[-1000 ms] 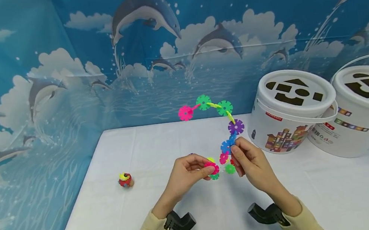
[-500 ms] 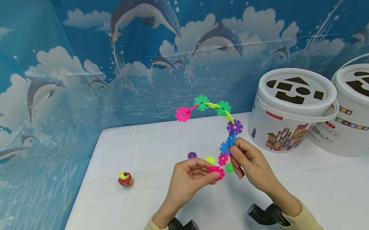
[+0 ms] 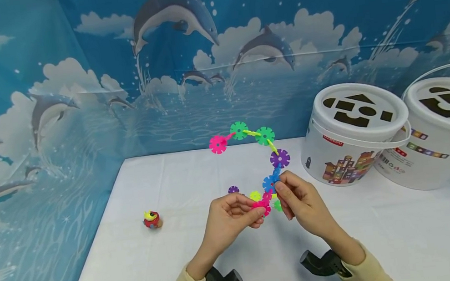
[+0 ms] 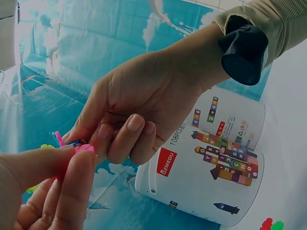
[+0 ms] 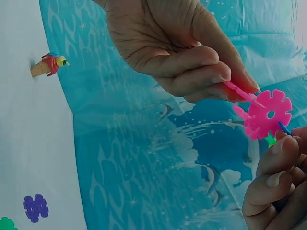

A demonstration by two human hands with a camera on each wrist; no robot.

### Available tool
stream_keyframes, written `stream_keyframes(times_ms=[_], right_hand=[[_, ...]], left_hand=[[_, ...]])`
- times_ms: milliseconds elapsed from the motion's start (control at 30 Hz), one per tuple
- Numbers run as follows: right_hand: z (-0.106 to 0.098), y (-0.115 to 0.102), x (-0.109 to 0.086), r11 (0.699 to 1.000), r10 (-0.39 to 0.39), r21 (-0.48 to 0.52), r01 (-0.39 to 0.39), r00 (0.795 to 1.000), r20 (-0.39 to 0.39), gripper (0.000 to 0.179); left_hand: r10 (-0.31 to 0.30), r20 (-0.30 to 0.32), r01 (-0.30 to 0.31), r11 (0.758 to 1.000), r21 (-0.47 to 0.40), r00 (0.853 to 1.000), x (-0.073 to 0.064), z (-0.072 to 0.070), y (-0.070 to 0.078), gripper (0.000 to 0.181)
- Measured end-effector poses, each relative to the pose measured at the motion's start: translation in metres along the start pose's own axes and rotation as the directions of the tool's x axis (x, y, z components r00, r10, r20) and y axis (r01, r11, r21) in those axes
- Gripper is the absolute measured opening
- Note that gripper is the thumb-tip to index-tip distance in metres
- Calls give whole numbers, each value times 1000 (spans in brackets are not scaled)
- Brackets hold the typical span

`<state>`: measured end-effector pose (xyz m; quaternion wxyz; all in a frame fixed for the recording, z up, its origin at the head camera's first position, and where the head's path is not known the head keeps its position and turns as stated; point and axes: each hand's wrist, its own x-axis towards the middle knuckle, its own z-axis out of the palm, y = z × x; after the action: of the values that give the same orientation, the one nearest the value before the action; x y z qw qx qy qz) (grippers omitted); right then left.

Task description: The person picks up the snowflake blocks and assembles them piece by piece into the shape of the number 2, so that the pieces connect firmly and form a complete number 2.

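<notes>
Head view: above a white desk [image 3: 171, 260], the left hand [image 3: 231, 213] pinches a pink notched disc [image 3: 263, 207] while the right hand [image 3: 303, 201] grips a blue disc [image 3: 269, 184] on a colourful chain [image 3: 279, 158] arching up and leftward. Left wrist view: both hands close together, a printed white bucket [image 4: 192, 182] beyond. Right wrist view: the pinched disc meets the chain's lower pink disc [image 5: 268, 115], with a red-and-yellow figure [image 5: 50, 64] well apart.

Through the right wrist camera I see the left hand [image 5: 172, 48] pinching a pink piece [image 5: 240, 91], its end at a notched pink disc [image 5: 261, 120]. Lower right, I have the right hand [image 5: 276, 191] holding a blue piece [image 5: 285, 128] by the disc. A purple piece [image 5: 36, 208] and red-and-yellow toy [image 5: 49, 65] rest on my white tabletop [image 5: 29, 143].
</notes>
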<state>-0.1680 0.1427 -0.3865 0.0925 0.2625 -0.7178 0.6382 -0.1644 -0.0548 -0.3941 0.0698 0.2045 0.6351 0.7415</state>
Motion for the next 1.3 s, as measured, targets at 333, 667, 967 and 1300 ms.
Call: stream_keyframes(times_ms=[333, 667, 967, 1300], right_hand=[[1, -3, -1, 999, -10, -37, 9, 1000, -15, 15], [5, -2, -3, 998, -60, 16, 60, 997, 39, 17], [9, -1, -5, 997, -77, 7, 77, 997, 24, 18], [10, -5, -5, 998, -48, -35, 49, 999, 10, 18]], left_hand=[[10, 29, -9, 999, -39, 1000, 0, 0, -1, 18], [100, 39, -99, 994, -44, 994, -3, 0, 0, 15], [156, 13, -155, 987, -49, 988, -4, 2, -2, 13], [259, 6, -259, 964, -59, 966, -3, 4, -6, 11]])
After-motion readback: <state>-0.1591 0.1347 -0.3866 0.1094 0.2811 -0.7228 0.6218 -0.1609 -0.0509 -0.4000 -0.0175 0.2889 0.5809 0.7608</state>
